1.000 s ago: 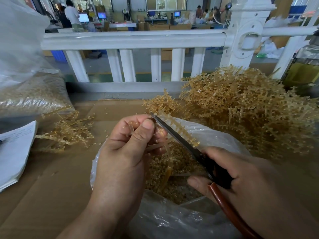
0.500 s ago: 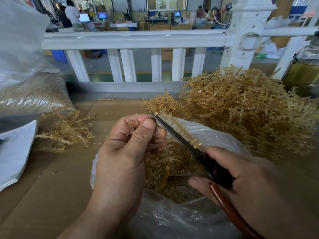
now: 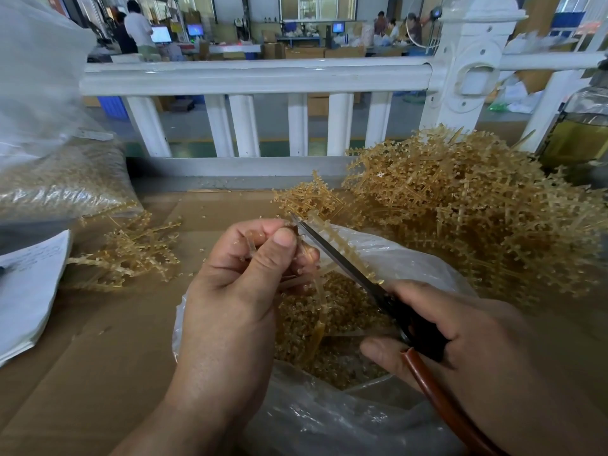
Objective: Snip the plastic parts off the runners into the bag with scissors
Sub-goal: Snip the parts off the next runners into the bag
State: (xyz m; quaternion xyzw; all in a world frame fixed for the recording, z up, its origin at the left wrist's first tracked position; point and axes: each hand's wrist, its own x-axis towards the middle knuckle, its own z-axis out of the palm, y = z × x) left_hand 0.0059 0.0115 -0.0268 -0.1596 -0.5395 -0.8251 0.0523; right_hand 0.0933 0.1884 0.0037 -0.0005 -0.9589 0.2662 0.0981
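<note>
My left hand (image 3: pixel 237 291) pinches an amber plastic runner (image 3: pixel 320 301) between thumb and fingers, above an open clear bag (image 3: pixel 411 261) half full of small cut parts (image 3: pixel 306 327). My right hand (image 3: pixel 460 343) grips black-handled scissors (image 3: pixel 345 261). The blades point up and left, nearly closed, with the tip at my left fingertips beside a row of parts on the runner. One long brown handle loop runs down under my right palm.
A big heap of uncut runners (image 3: pixel 477 218) lies at the right. A small pile of runners (image 3: pixel 131 255) sits at the left, near papers (image 3: pixel 26 291) and a filled bag (image 3: pixel 59 179). A white railing (image 3: pixel 256 77) bounds the far edge of the cardboard-covered table (image 3: pixel 98 357). A bottle (image 3: pixel 582 126) stands far right.
Almost nothing differs: the scissor blades stay along the runner at my left fingertips, and both hands hold their places over the bag.
</note>
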